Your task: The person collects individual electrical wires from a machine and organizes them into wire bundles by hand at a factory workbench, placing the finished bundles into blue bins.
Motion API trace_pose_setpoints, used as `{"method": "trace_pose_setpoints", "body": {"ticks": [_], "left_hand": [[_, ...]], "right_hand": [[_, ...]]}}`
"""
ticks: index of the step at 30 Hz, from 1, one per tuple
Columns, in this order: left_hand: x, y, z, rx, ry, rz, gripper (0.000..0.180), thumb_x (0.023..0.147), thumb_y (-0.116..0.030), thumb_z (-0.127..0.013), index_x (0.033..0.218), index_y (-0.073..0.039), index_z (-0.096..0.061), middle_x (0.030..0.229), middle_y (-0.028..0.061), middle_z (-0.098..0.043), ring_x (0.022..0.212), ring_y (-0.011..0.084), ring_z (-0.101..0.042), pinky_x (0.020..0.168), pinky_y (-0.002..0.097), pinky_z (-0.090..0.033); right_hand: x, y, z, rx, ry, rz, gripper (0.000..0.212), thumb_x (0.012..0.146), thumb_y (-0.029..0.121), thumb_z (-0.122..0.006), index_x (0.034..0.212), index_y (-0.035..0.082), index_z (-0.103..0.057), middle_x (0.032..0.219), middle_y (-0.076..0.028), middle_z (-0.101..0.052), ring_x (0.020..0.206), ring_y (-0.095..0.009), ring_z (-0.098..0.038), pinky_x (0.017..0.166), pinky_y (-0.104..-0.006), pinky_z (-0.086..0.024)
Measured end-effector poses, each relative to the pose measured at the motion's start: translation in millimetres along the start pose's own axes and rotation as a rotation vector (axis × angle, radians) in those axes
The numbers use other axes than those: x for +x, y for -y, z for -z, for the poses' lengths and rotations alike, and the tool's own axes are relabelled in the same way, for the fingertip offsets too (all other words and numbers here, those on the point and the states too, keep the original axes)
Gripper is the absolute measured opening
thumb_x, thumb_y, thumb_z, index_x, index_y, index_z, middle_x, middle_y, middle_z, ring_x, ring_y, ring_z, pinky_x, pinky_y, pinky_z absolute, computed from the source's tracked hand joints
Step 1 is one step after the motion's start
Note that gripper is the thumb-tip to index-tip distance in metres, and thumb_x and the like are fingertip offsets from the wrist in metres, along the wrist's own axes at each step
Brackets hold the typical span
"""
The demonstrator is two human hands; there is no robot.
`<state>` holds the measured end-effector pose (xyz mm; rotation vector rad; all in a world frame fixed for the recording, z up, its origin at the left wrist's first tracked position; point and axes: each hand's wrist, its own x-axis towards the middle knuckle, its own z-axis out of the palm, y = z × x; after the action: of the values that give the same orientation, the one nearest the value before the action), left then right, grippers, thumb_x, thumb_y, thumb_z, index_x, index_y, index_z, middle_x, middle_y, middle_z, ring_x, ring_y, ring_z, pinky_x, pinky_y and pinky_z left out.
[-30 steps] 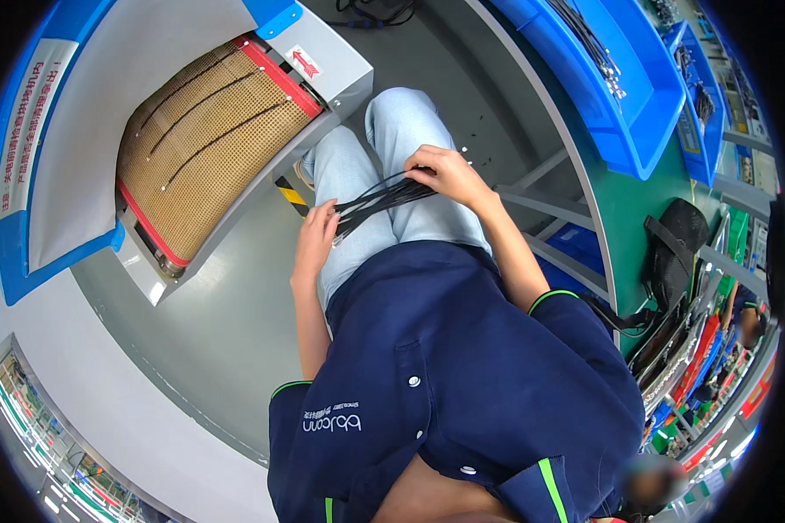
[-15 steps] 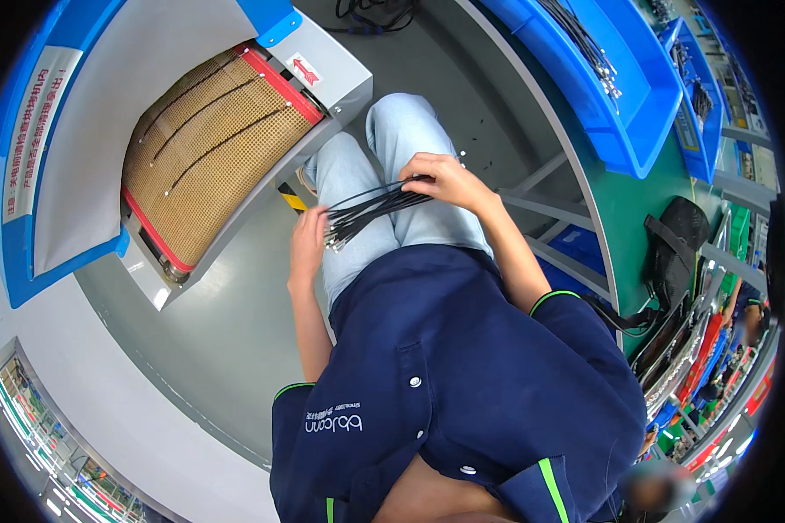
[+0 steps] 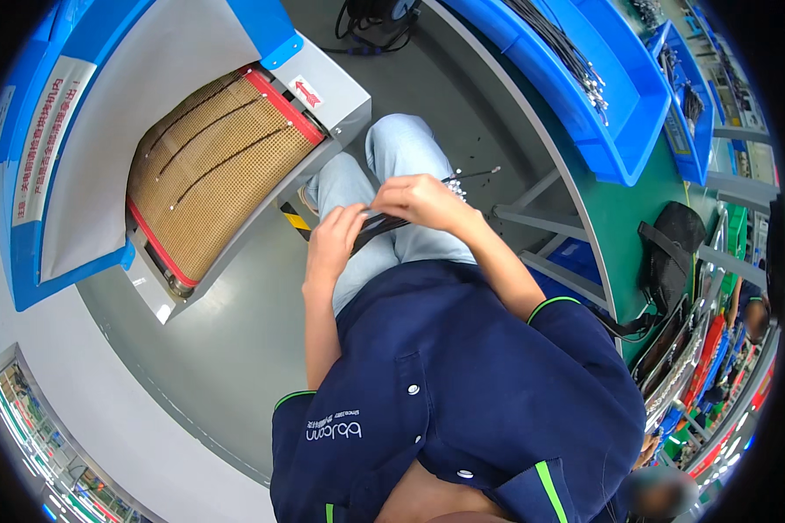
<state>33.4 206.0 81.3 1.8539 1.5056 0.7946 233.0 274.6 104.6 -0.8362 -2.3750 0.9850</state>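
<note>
A bundle of thin black cables lies across my lap, its small silvery-white end pieces sticking out past my right hand, one cable reaching farther right than the others. My right hand is closed round the bundle, palm down. Close beside it, my left hand has its fingers bent and pressed together at the bundle's left end; that end is partly hidden and the fingertips are slightly blurred. Three more black cables are spread apart on the tan mesh conveyor belt at the left.
The belt's red-edged machine has a blue and white hood. At the right, a green-topped table carries a blue bin of cables, a smaller blue bin and a black bag. Black cords lie on the floor ahead.
My left hand has moved right and up, close to my right hand. The bundle's loose ends at the left no longer show; more end pieces now stick out beyond my right hand.
</note>
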Motion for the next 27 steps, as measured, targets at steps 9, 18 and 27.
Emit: {"method": "trace_pose_setpoints", "body": {"ticks": [9, 18, 27], "left_hand": [[-4.1, -0.9, 16.9, -0.265, -0.055, 0.152, 0.011, 0.084, -0.004, -0.065, 0.093, 0.0, -0.069, 0.08, 0.0071, -0.067, 0.064, 0.0106, -0.062, 0.058, 0.0237, -0.048], [-2.9, 1.1, 16.7, -0.354, 0.061, 0.287, 0.01, 0.084, -0.006, -0.066, 0.09, 0.001, -0.067, 0.077, 0.0063, -0.069, 0.066, 0.0089, -0.065, 0.06, 0.0216, -0.051], [-9.3, 26.9, 16.9, -0.235, -0.035, 0.023, 0.023, 0.077, -0.009, -0.073, 0.083, -0.001, -0.053, 0.077, 0.0085, -0.066, 0.067, 0.0168, -0.066, 0.059, 0.0285, -0.052]], "right_hand": [[6.1, -3.9, -1.9, 0.146, -0.126, 0.075, 0.011, 0.077, 0.006, -0.067, 0.088, 0.005, -0.069, 0.088, -0.005, -0.067, 0.079, -0.023, -0.065, 0.071, -0.0326, -0.053], [14.2, -6.3, -25.6, 0.115, -0.085, 0.193, 0.011, 0.076, 0.006, -0.069, 0.087, 0.004, -0.069, 0.082, -0.006, -0.067, 0.074, -0.022, -0.064, 0.067, -0.0321, -0.051], [15.8, -5.0, -34.3, 0.149, -0.002, 0.022, 0.011, 0.077, 0.01, -0.07, 0.087, 0.005, -0.07, 0.081, -0.006, -0.066, 0.071, -0.023, -0.064, 0.065, -0.0313, -0.052]]}}
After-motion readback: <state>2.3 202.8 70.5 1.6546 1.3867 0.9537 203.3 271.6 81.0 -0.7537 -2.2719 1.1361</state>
